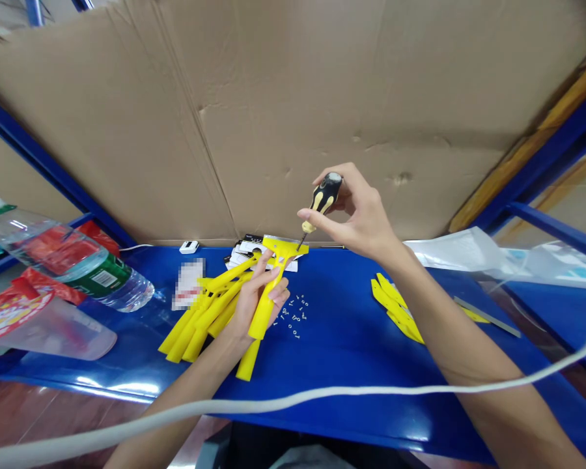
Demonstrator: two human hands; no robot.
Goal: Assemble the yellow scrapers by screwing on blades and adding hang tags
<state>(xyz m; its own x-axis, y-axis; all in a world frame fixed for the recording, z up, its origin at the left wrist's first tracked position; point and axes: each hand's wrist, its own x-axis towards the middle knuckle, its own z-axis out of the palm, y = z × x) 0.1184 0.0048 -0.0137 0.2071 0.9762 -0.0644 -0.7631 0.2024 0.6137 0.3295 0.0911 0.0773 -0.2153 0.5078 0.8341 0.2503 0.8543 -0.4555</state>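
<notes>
Left hand [254, 296] and right hand [364, 218] bare; forearms [449, 319] slim, uncovered; grey clothing [312, 458] at bottom edge.

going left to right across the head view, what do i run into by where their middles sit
Bottle → pile of yellow handles → left hand gripping a yellow piece → small loose hardware → screwdriver → right hand → flat yellow pieces → thin grey strip

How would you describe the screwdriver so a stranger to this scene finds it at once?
Find the blue table, then the right hand above it. It holds the screwdriver, tip down at the yellow piece in the left hand. Unlike the yellow pieces nearby, its handle is black and cream.
</notes>
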